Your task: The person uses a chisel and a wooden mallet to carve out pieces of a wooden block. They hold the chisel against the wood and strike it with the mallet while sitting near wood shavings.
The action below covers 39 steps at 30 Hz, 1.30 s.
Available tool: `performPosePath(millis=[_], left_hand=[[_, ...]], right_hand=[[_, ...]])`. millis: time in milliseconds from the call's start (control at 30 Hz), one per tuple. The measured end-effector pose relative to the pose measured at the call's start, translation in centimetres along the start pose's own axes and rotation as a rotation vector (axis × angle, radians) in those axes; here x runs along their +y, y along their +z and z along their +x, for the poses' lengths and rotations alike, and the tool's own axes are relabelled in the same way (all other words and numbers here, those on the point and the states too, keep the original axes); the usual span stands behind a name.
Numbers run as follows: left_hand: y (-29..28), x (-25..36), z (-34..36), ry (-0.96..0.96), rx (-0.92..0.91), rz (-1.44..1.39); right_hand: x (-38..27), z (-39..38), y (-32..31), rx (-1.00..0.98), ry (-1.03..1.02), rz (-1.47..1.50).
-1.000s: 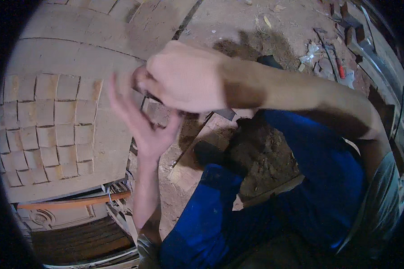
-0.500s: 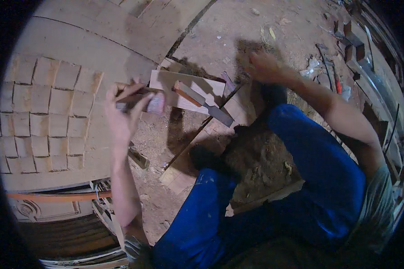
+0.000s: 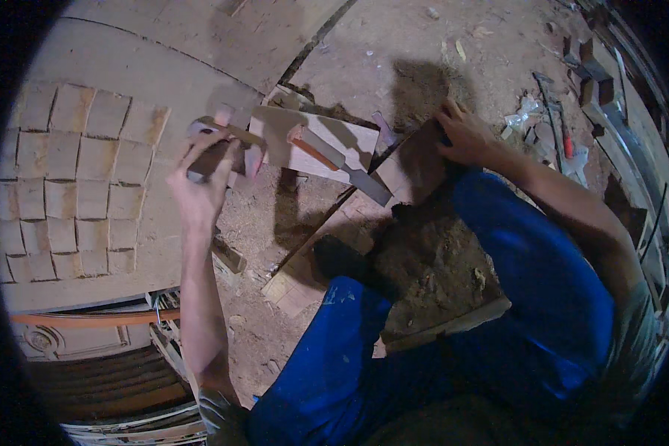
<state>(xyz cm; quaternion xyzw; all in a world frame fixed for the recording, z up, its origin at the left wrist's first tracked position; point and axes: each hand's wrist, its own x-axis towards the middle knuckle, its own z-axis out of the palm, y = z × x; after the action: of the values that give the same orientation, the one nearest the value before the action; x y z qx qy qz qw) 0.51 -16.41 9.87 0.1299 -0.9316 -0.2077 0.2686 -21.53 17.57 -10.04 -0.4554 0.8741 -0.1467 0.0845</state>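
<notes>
My left hand (image 3: 199, 186) grips a small dark block (image 3: 214, 160) with pale and pinkish parts; its exact kind is unclear. A short stick lies across it. Beside that hand a pale rectangular board (image 3: 275, 137) lies on the ground, carrying a broad-bladed chisel (image 3: 364, 182) with a wooden handle, laid diagonally. My right hand (image 3: 461, 137) has its fingers curled over the upper end of a longer wooden plank (image 3: 416, 160), which runs diagonally below the chisel toward my legs.
A large panel carved with squares (image 3: 74, 186) fills the left side, above a stack of carved wooden pieces (image 3: 74, 338). At right lie red-handled tools (image 3: 569, 147), metal angle pieces (image 3: 595, 74) and scraps. My blue-trousered legs (image 3: 543, 297) occupy the lower middle.
My hands, overlapping a second ago, have parted, uncovering the board and chisel. Over the last half second my left hand rose slightly and my right hand moved down onto the plank.
</notes>
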Motion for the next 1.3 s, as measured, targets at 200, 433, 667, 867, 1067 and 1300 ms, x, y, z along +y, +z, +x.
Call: performPosePath(millis=[200,433,667,867,1067,1300], left_hand=[[1.5,1.5,2.4,0.377,0.334,0.226],[4.8,1.5,0.1,0.334,-0.089,0.122],[2.2,2.5,2.0,0.328,0.154,0.099],[3.3,2.7,0.0,0.411,0.142,0.202],[4.2,3.2,-1.5,0.508,0.122,0.061],[5.6,8.1,-3.2,0.458,-0.27,-0.036]], right_hand=[[-0.5,-1.1,-1.9,-0.113,0.118,0.007],[-0.2,0.0,0.3,-0.019,0.042,-0.033],[0.8,-0.9,0.1,-0.037,0.054,0.002],[0.3,-0.4,0.6,-0.049,0.078,-0.031],[-3.5,1.9,-2.4,-0.146,0.065,0.467],[-15.9,2.0,-13.8,-0.777,-0.011,1.368]])
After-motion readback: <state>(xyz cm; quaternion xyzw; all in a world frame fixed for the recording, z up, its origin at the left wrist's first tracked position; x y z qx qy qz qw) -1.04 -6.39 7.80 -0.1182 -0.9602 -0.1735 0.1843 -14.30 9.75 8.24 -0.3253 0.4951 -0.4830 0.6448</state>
